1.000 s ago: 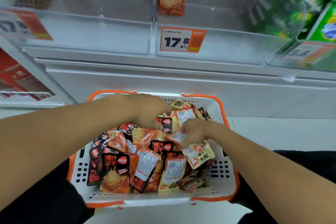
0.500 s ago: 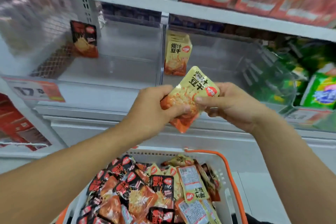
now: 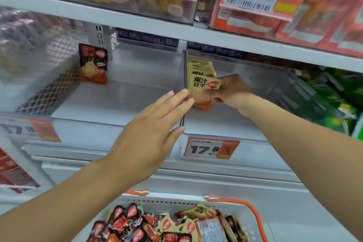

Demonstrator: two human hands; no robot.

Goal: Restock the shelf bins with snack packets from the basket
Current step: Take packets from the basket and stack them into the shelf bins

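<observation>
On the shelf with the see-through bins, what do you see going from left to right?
Black packet → left hand → yellow packet → right hand → green bags.

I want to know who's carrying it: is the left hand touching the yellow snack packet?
Cannot tell. In the head view the open left hand has fingertips right at the edge of the yellow snack packet, which the right hand grips; neither contact nor gap shows.

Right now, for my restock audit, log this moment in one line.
right hand holds yellow packet in right bin | left hand open, empty | basket stocked
</observation>
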